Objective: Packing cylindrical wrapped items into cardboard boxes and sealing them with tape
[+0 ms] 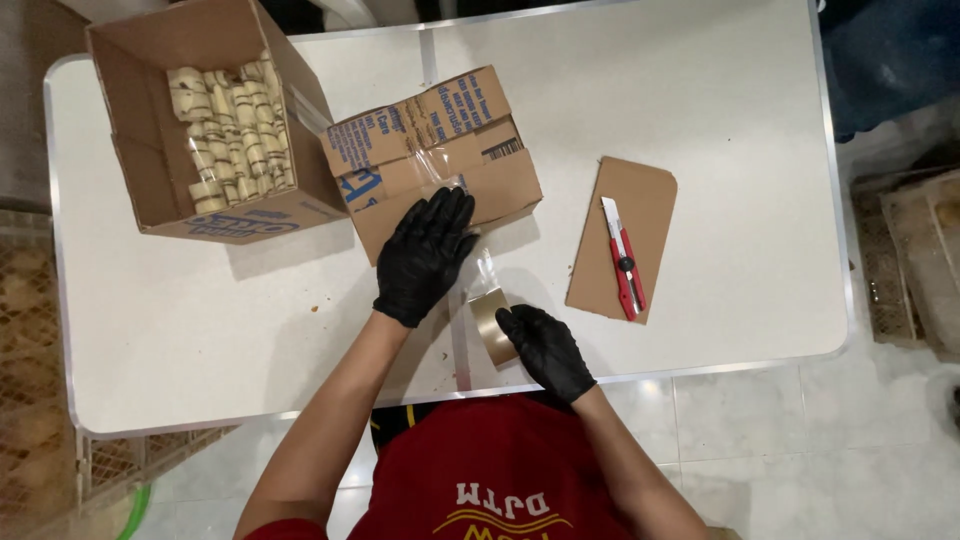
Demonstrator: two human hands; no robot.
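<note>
My left hand (425, 255), in a black glove, presses flat on a small closed cardboard box (440, 160) at the table's middle. A strip of clear tape (482, 270) runs from the box's near side down to a roll of clear packing tape (492, 325). My right hand (545, 350), also gloved in black, grips that roll near the table's front edge.
A larger open cardboard box (150, 150) at the back left holds several wrapped pale rolls (230, 130). A red and white utility knife (623, 260) lies on a brown cardboard sheet (625, 235) to the right. The white table (720, 100) has a metal rim.
</note>
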